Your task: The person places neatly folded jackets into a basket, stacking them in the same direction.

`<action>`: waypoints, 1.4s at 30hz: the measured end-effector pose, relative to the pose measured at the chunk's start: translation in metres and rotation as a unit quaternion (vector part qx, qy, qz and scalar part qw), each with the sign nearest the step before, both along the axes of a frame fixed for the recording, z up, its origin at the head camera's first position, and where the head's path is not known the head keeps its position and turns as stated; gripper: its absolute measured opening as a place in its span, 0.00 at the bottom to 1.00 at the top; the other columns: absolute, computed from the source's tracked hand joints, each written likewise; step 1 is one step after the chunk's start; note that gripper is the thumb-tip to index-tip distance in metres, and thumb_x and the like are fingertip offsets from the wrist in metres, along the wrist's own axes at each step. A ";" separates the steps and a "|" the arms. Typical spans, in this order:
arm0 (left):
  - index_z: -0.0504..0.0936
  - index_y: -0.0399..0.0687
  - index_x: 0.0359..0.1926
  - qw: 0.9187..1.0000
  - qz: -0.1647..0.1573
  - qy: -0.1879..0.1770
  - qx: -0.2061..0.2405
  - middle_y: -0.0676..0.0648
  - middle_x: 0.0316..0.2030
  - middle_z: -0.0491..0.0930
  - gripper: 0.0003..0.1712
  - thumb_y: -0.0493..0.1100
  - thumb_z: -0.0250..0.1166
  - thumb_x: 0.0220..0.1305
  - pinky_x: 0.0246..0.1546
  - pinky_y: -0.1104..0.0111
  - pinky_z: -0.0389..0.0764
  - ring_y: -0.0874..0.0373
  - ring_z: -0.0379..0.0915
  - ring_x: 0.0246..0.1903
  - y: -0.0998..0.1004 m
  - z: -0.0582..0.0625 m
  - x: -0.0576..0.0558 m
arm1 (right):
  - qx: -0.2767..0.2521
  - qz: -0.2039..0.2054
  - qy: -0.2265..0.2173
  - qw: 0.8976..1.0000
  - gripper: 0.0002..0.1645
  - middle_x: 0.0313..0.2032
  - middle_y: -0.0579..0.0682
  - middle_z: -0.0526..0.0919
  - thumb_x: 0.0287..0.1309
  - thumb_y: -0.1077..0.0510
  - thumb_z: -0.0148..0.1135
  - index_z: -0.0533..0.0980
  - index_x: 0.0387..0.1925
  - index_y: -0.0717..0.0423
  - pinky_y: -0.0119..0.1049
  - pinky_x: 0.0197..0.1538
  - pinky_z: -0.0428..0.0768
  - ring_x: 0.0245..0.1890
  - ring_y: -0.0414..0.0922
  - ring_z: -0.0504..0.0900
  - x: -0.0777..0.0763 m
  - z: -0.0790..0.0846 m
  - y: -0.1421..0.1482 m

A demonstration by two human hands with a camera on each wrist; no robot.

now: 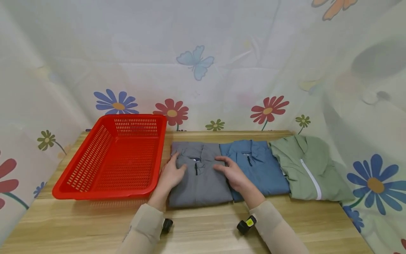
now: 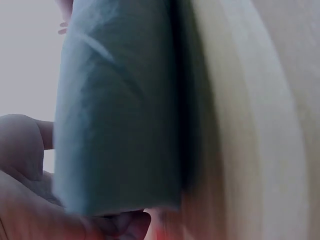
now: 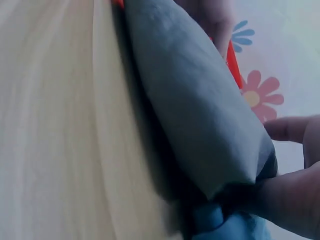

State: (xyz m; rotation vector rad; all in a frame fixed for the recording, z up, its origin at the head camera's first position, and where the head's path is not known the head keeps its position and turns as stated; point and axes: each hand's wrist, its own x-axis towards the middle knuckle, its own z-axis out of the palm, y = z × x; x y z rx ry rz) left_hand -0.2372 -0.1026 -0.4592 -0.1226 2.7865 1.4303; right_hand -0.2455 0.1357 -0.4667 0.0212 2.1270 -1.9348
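A folded grey jacket (image 1: 199, 188) with a collar and a black zipper pull lies in front of me on the wooden table. My left hand (image 1: 172, 176) grips its left side, and in the left wrist view fingertips (image 2: 132, 223) show beneath the jacket's end. On the opposite side my right hand (image 1: 234, 174) holds the jacket where it borders a folded blue jacket (image 1: 263, 176). Thumb and index finger lie over the top; in the right wrist view the other fingers are mostly hidden at the dark underside. A dark shadow runs under the jacket's front edge in both wrist views.
Left of the grey jacket stands a red plastic basket (image 1: 104, 195) with slotted walls. Beyond the blue jacket, at the right, lies a green jacket (image 1: 317, 155) with a white zipper. A flower-printed sheet (image 1: 222, 88) hangs behind the wooden table (image 1: 203, 233).
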 end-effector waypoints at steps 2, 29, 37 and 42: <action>0.61 0.41 0.78 1.000 -0.003 0.000 -0.005 0.31 0.72 0.63 0.38 0.44 0.62 0.71 0.69 0.43 0.61 0.33 0.59 0.70 0.000 -0.001 0.000 | -0.004 0.021 -0.004 1.000 0.32 0.78 0.62 0.50 0.69 0.63 0.62 0.67 0.72 0.60 0.60 0.71 0.57 0.74 0.60 0.55 0.000 -0.001 0.004; 0.72 0.36 0.69 0.995 0.013 0.050 0.080 0.30 0.66 0.70 0.37 0.30 0.64 0.55 0.65 0.44 0.66 0.37 0.66 0.65 0.006 -0.010 0.015 | 0.105 0.073 0.077 0.989 0.37 0.77 0.58 0.57 0.59 0.65 0.71 0.74 0.69 0.47 0.60 0.66 0.67 0.77 0.61 0.52 0.017 0.007 0.024; 0.70 0.41 0.72 0.991 0.005 0.033 0.132 0.34 0.70 0.66 0.42 0.27 0.65 0.53 0.60 0.48 0.66 0.42 0.63 0.60 0.003 0.005 0.022 | 0.114 0.071 0.098 0.986 0.37 0.76 0.57 0.58 0.58 0.67 0.70 0.75 0.69 0.47 0.55 0.62 0.69 0.76 0.58 0.55 0.020 0.020 0.024; 0.69 0.40 0.73 0.988 -0.012 0.035 0.149 0.35 0.72 0.64 0.45 0.25 0.66 0.51 0.63 0.48 0.65 0.43 0.60 0.64 0.001 0.018 0.025 | 0.110 0.059 0.102 0.987 0.36 0.76 0.57 0.59 0.58 0.67 0.69 0.75 0.68 0.46 0.54 0.61 0.69 0.75 0.57 0.56 0.023 0.028 0.025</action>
